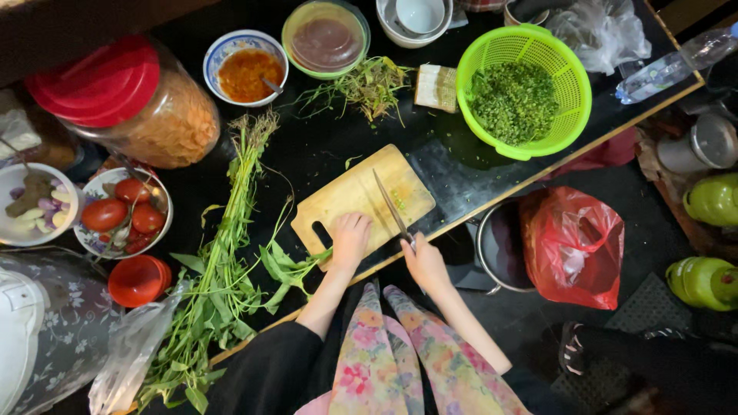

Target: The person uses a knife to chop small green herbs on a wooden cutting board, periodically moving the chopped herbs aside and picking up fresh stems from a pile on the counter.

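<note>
While right hand (425, 265) grips one knife (392, 206), left hand (350, 240) presses flat, holding nothing, on one cutting board (338, 196).

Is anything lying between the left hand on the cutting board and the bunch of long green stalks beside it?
Nothing visible does. The left hand rests on the cutting board edge, its fingers already on a leafy sprig, and the green stalks lie just beyond on bare tabletop.

worktop (323, 154) black | cutting board (354, 192) pale wood | colander (565, 73) lime green, chopped greens (513, 100) dark green | jar lid (96, 81) red | bag (575, 244) red | tomatoes (115, 211) red | trousers (400, 361) pastel floral | sauce bowl (223, 50) blue-rimmed, orange sauce
</note>
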